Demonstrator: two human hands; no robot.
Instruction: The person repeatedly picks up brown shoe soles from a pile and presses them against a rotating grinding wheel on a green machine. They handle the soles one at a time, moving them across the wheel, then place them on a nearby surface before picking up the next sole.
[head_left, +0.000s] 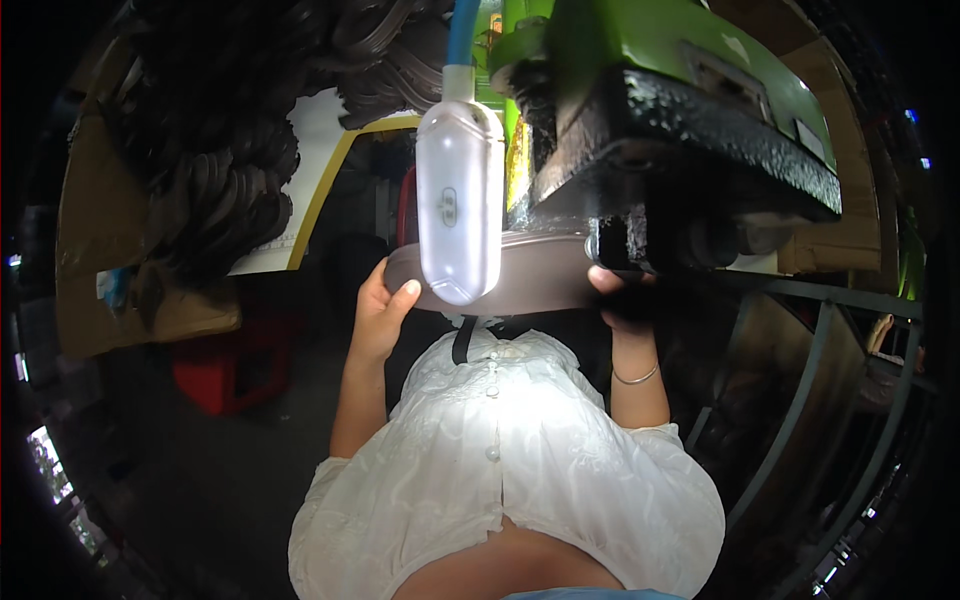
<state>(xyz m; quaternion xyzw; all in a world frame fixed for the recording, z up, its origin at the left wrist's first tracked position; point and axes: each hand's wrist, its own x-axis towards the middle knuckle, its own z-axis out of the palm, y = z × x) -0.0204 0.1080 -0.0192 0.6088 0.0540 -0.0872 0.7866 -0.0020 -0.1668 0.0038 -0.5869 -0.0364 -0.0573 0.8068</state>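
A long, smooth grey-brown curved piece (545,275) that looks like a shoe sole spans the space between my hands, under the machine's head. My left hand (382,312) is closed on its left end, the thumb lying on the near side. At the right end, my right hand (625,302) grips the piece with its thumb up; dark machine parts and shadow hide most of those fingers. A pale, lit lamp (460,190) on a blue stem hangs in front and covers part of the piece. Close above my right hand is the black underside of the green machine (720,90).
Dark curved pieces (225,200) lie heaped at the far left, beside a white board with a yellow edge (325,195). Cardboard (105,210) stands by the heap. A red stool (232,370) is on the floor at left. Metal rails (815,370) rise at right.
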